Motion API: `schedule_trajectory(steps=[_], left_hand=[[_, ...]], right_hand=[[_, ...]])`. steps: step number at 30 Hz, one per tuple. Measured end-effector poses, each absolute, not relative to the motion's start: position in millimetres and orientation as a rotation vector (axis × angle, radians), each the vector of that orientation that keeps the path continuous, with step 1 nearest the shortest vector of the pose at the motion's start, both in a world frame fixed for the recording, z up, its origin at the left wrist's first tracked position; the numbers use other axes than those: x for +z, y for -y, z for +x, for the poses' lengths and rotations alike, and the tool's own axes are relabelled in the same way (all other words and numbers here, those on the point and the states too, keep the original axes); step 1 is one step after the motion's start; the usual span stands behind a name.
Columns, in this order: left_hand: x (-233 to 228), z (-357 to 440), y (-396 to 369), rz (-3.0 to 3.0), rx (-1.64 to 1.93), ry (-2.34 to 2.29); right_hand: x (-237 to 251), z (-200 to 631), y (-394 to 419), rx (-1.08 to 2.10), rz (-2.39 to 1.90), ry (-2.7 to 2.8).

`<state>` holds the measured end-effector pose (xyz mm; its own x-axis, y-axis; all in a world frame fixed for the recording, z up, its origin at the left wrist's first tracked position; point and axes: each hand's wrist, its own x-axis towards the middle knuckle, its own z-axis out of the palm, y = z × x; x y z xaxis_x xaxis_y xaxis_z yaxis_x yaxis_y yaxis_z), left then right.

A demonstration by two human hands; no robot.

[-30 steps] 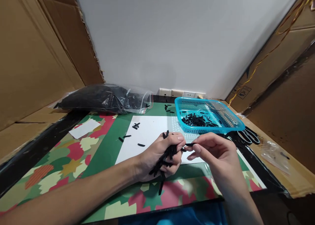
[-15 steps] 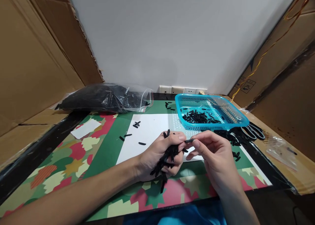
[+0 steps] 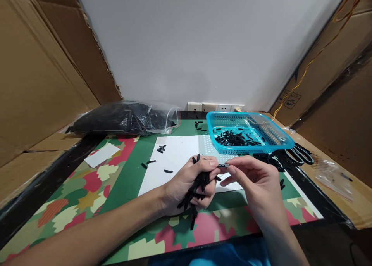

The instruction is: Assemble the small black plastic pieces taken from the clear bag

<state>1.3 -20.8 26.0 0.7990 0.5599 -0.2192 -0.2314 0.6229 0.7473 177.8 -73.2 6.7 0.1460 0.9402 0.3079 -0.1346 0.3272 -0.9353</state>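
Several short black strips [image 3: 190,196] are clutched in my left hand [image 3: 186,184], their ends sticking out between and below the fingers. One small black piece [image 3: 223,165] spans the gap between both hands. My left thumb and forefinger pinch its left end. On its right end, the thumb and forefinger of my right hand [image 3: 255,180] are closed. A lighter face with dark marks shows on this piece. Below the hands lies white paper [image 3: 151,177], with a few loose black pieces [image 3: 167,171] on it and beside it.
A blue plastic basket [image 3: 250,149] holding a heap of black pieces stands at the back right. Scissors [image 3: 299,154] lie beside it. A zip bag full of black pieces [image 3: 116,118] rests at the back left. Cardboard walls [image 3: 37,64] flank the table.
The small piece between my fingers has turned, so a lighter, marked face now shows. Both hands keep nearly the same place and grip.
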Motion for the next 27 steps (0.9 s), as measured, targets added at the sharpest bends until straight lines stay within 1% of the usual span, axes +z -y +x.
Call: schedule_trajectory(steps=[6, 9, 27], left_hand=[[26.4, 0.7, 20.1, 0.769, 0.47, -0.475], [26.8, 1.4, 19.8, 0.767, 0.458, -0.503], [22.3, 1.5, 17.5, 0.744, 0.408, -0.548]], right_hand=[[10.4, 179.5, 77.0, 0.795, -1.027, 1.284], [10.7, 180.5, 78.2, 0.765, -1.073, 1.33], [6.7, 184.1, 75.3, 0.969, -1.068, 1.267]])
